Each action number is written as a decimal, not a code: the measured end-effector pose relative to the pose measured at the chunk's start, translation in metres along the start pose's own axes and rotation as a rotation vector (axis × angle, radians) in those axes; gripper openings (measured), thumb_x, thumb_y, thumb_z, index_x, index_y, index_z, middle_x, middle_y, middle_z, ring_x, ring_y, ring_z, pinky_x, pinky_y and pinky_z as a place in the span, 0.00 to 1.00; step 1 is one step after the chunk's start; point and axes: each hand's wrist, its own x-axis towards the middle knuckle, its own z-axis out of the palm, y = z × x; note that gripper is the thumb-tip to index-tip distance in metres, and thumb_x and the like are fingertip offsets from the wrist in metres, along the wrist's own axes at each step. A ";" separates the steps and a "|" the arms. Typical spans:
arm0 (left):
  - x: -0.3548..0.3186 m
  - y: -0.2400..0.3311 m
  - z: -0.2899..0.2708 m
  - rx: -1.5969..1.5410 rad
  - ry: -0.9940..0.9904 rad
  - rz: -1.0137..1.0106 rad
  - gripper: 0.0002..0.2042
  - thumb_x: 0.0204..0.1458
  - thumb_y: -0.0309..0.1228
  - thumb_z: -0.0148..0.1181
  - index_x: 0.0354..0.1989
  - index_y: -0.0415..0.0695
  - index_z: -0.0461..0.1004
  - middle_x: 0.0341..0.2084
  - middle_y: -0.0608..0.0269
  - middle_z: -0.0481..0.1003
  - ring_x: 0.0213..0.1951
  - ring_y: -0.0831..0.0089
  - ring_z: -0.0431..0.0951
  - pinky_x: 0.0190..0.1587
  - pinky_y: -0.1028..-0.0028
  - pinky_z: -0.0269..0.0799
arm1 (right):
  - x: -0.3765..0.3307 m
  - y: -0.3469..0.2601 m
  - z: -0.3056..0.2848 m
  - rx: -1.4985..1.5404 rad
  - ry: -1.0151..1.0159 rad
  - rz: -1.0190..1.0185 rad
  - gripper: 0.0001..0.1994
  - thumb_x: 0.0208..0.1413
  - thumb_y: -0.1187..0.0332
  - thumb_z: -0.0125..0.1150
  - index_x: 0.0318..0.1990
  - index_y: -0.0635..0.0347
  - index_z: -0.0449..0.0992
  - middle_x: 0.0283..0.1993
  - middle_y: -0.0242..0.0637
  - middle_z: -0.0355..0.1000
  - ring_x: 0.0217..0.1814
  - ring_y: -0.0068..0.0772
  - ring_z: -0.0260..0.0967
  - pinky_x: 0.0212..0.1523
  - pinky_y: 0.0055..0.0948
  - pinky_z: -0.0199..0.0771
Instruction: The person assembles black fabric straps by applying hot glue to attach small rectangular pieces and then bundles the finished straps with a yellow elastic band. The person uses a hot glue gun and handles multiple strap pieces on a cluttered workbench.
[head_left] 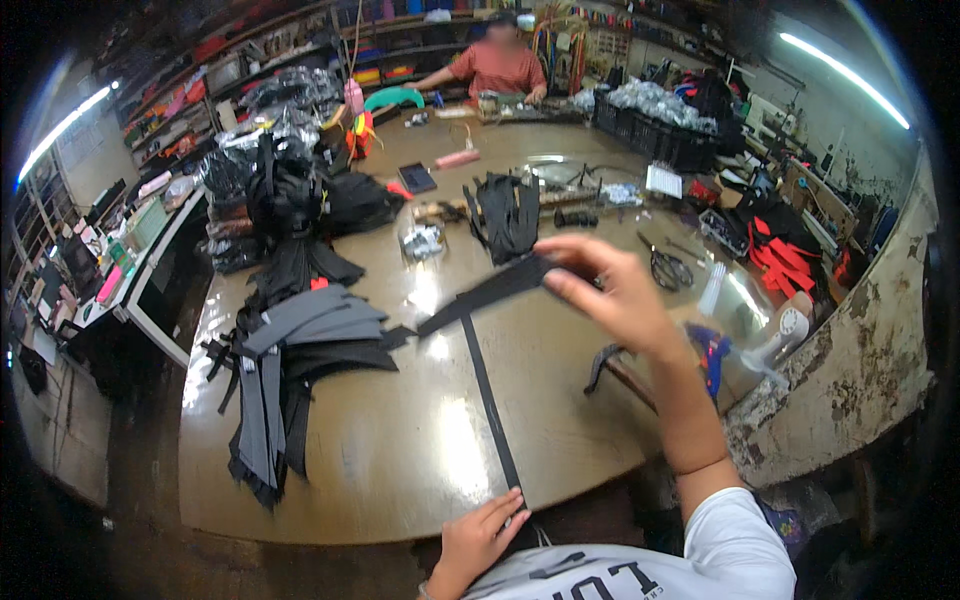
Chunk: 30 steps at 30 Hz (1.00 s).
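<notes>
My right hand is raised over the middle of the table, thumb and fingers pinching one end of a wide black fabric strip. The strip slants down to the left toward another short black piece. At the front table edge, my left hand has its fingers closed together on the near end of a narrow black strap. That strap runs away from me across the tabletop, its far end passing by the wide strip. A fanned pile of grey strips and black strips lies to the left.
The shiny brown table also bears black straps, scissors, a white heat gun and red straps. Black bags are heaped at left. A person in a red shirt works at the far end.
</notes>
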 end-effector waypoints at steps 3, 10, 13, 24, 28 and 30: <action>-0.001 -0.003 0.002 0.008 0.011 0.016 0.10 0.49 0.35 0.68 0.38 0.47 0.82 0.40 0.69 0.81 0.33 0.71 0.83 0.30 0.75 0.77 | -0.033 0.023 0.053 0.170 -0.139 0.144 0.16 0.56 0.70 0.64 0.52 0.61 0.76 0.35 0.33 0.76 0.36 0.20 0.70 0.40 0.25 0.72; -0.004 -0.004 0.004 0.012 -0.008 -0.011 0.11 0.49 0.34 0.68 0.40 0.47 0.81 0.42 0.70 0.80 0.28 0.71 0.81 0.28 0.75 0.75 | -0.104 0.067 0.113 -0.002 -0.124 0.244 0.14 0.54 0.68 0.64 0.48 0.59 0.78 0.38 0.47 0.78 0.38 0.42 0.77 0.42 0.34 0.74; -0.002 -0.004 0.003 0.008 -0.004 0.004 0.11 0.49 0.34 0.67 0.40 0.46 0.81 0.43 0.71 0.80 0.27 0.72 0.81 0.28 0.75 0.75 | -0.122 0.069 0.122 -0.110 -0.121 0.283 0.13 0.55 0.66 0.63 0.48 0.57 0.79 0.43 0.41 0.78 0.47 0.41 0.73 0.50 0.35 0.66; -0.001 -0.003 0.003 0.013 -0.029 -0.012 0.11 0.49 0.34 0.67 0.39 0.46 0.80 0.43 0.71 0.80 0.28 0.74 0.81 0.28 0.76 0.75 | -0.130 0.078 0.133 -0.256 -0.086 0.164 0.12 0.55 0.66 0.62 0.46 0.55 0.78 0.45 0.35 0.74 0.50 0.38 0.67 0.52 0.36 0.59; 0.003 0.004 -0.003 0.024 -0.069 -0.038 0.11 0.49 0.35 0.67 0.40 0.45 0.80 0.43 0.70 0.80 0.28 0.73 0.81 0.28 0.76 0.75 | -0.130 0.077 0.132 -0.263 -0.098 0.160 0.12 0.55 0.66 0.62 0.46 0.55 0.79 0.45 0.34 0.73 0.50 0.38 0.67 0.52 0.37 0.60; 0.009 0.009 -0.011 0.004 -0.123 -0.069 0.11 0.50 0.36 0.66 0.39 0.45 0.80 0.42 0.69 0.80 0.28 0.70 0.81 0.29 0.75 0.75 | -0.130 0.076 0.131 -0.277 -0.115 0.130 0.12 0.55 0.67 0.62 0.46 0.54 0.79 0.45 0.33 0.72 0.51 0.38 0.66 0.53 0.37 0.60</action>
